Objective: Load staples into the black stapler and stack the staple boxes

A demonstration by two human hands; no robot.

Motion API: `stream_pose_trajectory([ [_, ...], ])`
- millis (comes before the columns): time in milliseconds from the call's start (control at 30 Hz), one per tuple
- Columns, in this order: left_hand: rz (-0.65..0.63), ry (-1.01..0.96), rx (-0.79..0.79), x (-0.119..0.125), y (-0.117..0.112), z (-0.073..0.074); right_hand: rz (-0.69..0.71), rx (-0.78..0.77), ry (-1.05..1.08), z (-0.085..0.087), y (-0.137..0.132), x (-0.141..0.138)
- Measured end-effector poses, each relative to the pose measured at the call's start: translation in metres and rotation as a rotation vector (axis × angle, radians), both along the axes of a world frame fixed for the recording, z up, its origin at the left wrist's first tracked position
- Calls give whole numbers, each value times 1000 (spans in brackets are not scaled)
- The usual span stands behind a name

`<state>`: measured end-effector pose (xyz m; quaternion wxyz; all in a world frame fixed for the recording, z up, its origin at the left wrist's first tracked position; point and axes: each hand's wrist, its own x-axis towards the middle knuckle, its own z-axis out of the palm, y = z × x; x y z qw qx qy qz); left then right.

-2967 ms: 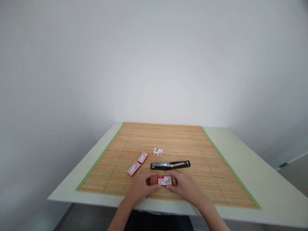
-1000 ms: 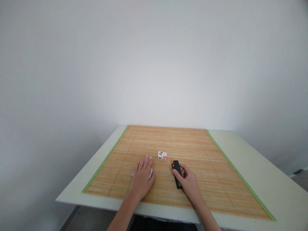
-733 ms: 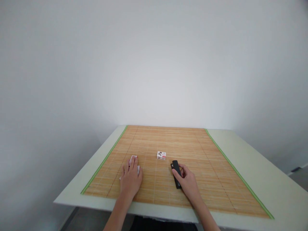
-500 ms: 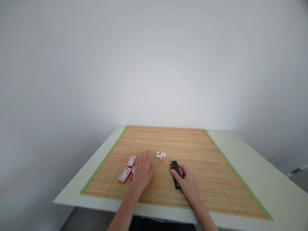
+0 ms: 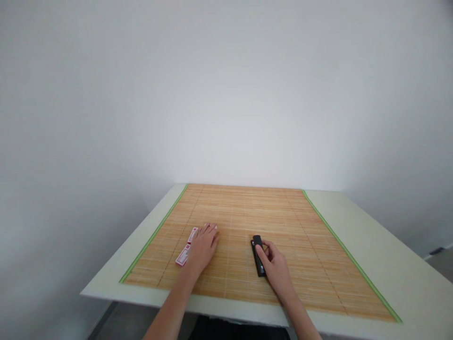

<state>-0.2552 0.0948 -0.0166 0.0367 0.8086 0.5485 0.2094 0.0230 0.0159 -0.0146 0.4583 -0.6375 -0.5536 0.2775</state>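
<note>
My right hand [image 5: 276, 269] is closed around the side of a black stapler [image 5: 258, 257] lying lengthwise on the mat. My left hand [image 5: 202, 245] is palm down at centre-left, its fingers curved over a small white box. Only a pale bit shows at the fingertips; the rest of that box is hidden. Just left of this hand lie two flat red-and-white boxes, one farther back [image 5: 192, 234] and one nearer [image 5: 182, 256], both partly covered by the hand. A slim red-and-white item beside them is hidden under the left hand.
A bamboo mat [image 5: 255, 208] with green edging covers the middle of a white table [image 5: 361, 236]. The table meets a plain wall [image 5: 240, 118] at the back. Its front edge runs close to my body.
My left hand has come down and shifted left, and the small white box has gone from its place at mid-mat to under the fingers. My right hand stays on the stapler.
</note>
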Motion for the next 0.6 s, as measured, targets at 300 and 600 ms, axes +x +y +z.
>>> stream_pose_trajectory([
  [300, 139, -321, 12, -63, -21, 5, 170, 39, -225, 12, -40, -40],
  [600, 257, -610, -137, -72, -36, -13, 492, -86, -211, 32, -33, -110],
])
